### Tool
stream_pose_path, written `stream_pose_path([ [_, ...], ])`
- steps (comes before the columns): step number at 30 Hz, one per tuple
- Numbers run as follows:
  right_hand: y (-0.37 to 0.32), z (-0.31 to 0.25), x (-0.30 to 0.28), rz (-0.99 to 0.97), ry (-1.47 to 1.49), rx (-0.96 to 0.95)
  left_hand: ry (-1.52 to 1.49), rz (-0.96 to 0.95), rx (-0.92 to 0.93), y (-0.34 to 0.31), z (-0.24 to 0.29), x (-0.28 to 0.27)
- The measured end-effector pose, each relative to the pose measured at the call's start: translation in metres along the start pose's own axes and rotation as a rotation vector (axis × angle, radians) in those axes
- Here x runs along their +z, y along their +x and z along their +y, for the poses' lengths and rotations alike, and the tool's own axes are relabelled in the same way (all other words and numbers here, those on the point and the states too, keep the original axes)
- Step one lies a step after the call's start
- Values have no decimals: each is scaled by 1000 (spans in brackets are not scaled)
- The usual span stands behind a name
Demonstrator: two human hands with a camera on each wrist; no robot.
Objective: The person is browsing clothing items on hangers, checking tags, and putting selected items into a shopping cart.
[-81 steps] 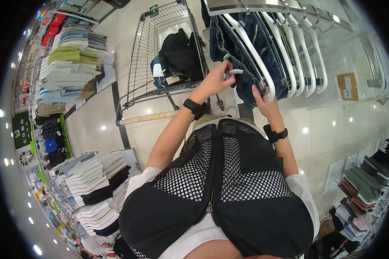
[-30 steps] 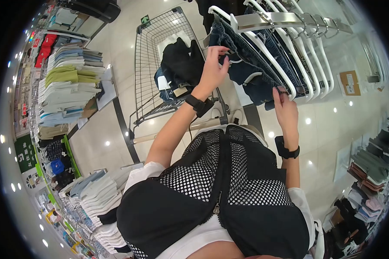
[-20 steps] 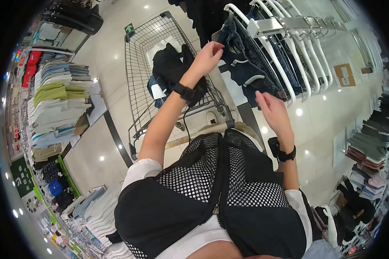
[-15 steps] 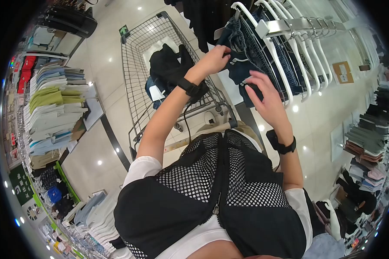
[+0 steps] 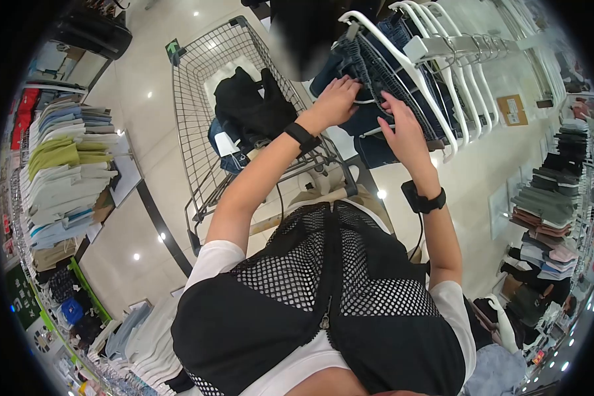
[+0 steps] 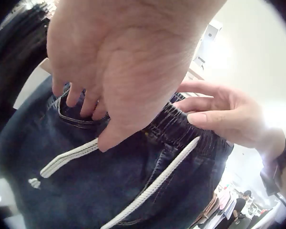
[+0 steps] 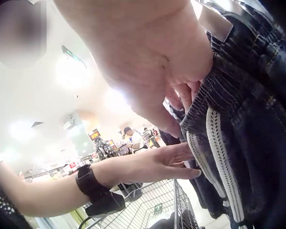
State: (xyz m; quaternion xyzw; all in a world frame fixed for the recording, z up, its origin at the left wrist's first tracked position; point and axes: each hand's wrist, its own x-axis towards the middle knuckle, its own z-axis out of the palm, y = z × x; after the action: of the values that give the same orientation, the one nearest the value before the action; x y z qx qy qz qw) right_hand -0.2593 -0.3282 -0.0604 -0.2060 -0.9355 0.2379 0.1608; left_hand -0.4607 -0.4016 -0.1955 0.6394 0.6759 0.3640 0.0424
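Dark blue jeans (image 6: 105,181) with an elastic waistband and a white drawstring (image 7: 224,167) hang at the front of a rack. My left hand (image 5: 336,102) lies against their left front, fingertips at the pocket edge and thumb beside the drawstring in the left wrist view. The right wrist view shows this left hand (image 7: 157,161) with its fingers mostly straight. My right hand (image 5: 408,140) holds the waistband on the other side. In the left wrist view, that right hand (image 6: 229,117) has its thumb in front of the waistband and its fingers behind it.
White hangers (image 5: 435,105) with more jeans hang from a metal rail (image 5: 468,47). A wire shopping cart (image 5: 185,119) stands left of the rack, bearing a black garment (image 5: 251,102) and a tagged denim piece. Clothing racks (image 5: 72,171) line both sides.
Both hands were spread wide along the jeans, the right one at the hanger's end. The right hand left that spot, moved inward and now holds the waistband. The left shifted along the front.
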Motion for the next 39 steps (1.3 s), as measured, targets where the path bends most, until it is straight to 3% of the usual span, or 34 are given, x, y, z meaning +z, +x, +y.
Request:
stream_pose_path([
  [2,-3,7,-6,-65,-131,-39,9,5,29,-2,-1,-3],
  [4,-6,7,-8,-25,-150,-35,-48,-240,-64,-1,2,-12],
  [6,-8,8,-11,-52,-274,-1,-45,-154,-22,-10,-7,4],
  [8,-9,11,-11,-19,-308,-24,63,-274,-5,-19,-5,2],
  [10,-9,12,-12,-27,-363,73,92,-300,-35,-28,3,-3],
  [12,-8,15,-11,22,-359,13,141,-349,-90,-37,8,-5],
  [14,-4,4,-17,-100,-422,174,165,-348,-85,-43,8,-2],
  [17,-3,10,-13,-99,-425,156,262,-385,-137,-54,16,-4],
  [19,-3,9,-12,-113,-423,161,247,-190,-53,-65,18,-2],
  [26,-9,28,-4,-20,-247,83,332,-161,-112,-69,27,-3],
  [32,-12,30,-3,18,-288,56,310,-217,-122,-67,25,-5],
  [34,-11,28,-6,13,-295,57,231,-306,-251,-61,25,-3],
  [38,-16,21,-8,-60,-270,78,267,-353,-258,-50,32,-9],
  [39,-16,18,-9,-65,-267,75,272,-459,-317,-43,33,-10],
])
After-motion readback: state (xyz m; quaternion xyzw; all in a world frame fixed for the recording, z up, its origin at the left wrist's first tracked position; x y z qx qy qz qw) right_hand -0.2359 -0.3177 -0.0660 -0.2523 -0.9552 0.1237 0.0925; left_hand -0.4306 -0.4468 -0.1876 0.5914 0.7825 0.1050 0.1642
